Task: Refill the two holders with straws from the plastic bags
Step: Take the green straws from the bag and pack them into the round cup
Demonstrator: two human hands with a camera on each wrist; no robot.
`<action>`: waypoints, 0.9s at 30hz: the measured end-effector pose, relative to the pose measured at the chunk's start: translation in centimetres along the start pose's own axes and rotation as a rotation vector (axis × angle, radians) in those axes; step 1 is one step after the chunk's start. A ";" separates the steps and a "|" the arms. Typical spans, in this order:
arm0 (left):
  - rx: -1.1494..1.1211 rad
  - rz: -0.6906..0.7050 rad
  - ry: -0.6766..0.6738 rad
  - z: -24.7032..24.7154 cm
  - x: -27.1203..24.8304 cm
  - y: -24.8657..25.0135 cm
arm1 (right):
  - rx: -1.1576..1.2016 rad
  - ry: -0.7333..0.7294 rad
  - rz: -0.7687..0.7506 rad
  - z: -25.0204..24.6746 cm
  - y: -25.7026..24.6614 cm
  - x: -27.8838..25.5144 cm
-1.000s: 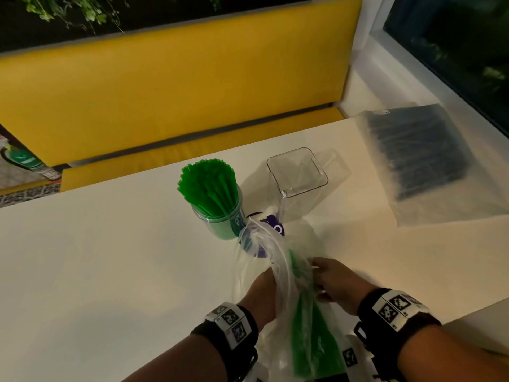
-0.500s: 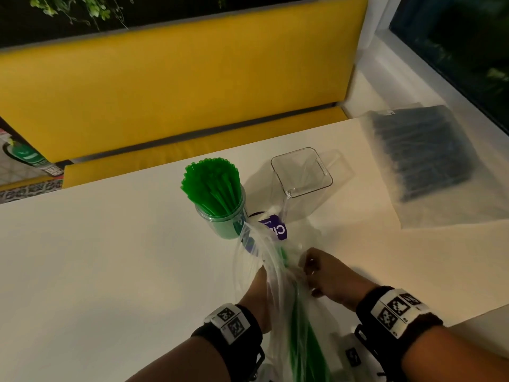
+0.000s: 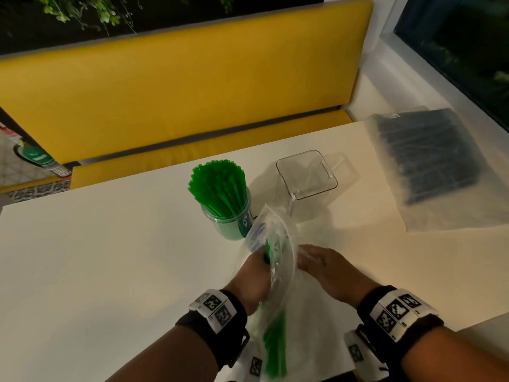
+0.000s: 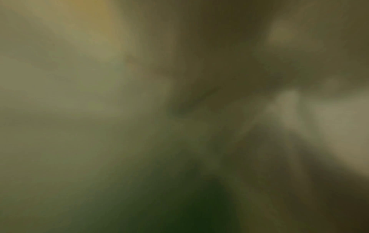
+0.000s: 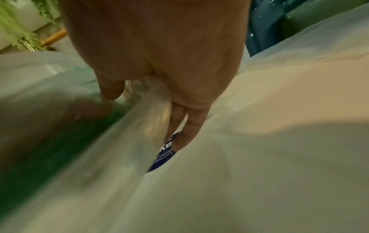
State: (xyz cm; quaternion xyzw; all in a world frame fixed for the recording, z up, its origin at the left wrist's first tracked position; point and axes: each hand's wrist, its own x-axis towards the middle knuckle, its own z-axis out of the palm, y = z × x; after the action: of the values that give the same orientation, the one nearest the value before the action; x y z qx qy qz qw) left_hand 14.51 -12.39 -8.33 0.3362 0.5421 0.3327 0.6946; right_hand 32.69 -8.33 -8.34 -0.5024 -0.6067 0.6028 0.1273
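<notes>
A round clear holder (image 3: pixel 230 220) packed with green straws (image 3: pixel 219 183) stands mid-table. To its right is an empty square clear holder (image 3: pixel 307 175). Just in front of them, both hands hold a clear plastic bag (image 3: pixel 275 260) with green straws (image 3: pixel 274 346) still inside. My left hand (image 3: pixel 254 274) grips the bag and straws from the left. My right hand (image 3: pixel 316 261) pinches the bag's film on the right, thumb and fingers (image 5: pixel 187 126) closed on the plastic (image 5: pixel 147 119). A second bag of dark straws (image 3: pixel 429 164) lies at the right. The left wrist view is only blur.
A yellow bench (image 3: pixel 176 89) runs along the table's far side. The white table (image 3: pixel 96 257) stretches left of the holders. A dark window (image 3: pixel 468 51) is at the upper right, and plants (image 3: pixel 82 12) hang at the top left.
The bag's mouth has lifted and bunched toward the round holder, and its purple label has slipped out of sight. Both hands shifted slightly forward on the bag.
</notes>
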 end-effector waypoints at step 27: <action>-0.208 0.787 0.423 -6.1 -10.2 16.1 | -0.685 0.373 0.318 -2.5 0.5 -1.8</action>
State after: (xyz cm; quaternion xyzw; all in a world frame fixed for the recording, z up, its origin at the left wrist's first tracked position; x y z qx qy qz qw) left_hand 5.03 -11.28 9.31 0.3696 0.4667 0.6851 0.4197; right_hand 35.68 -8.33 -7.33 -0.7036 -0.6536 0.2769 -0.0340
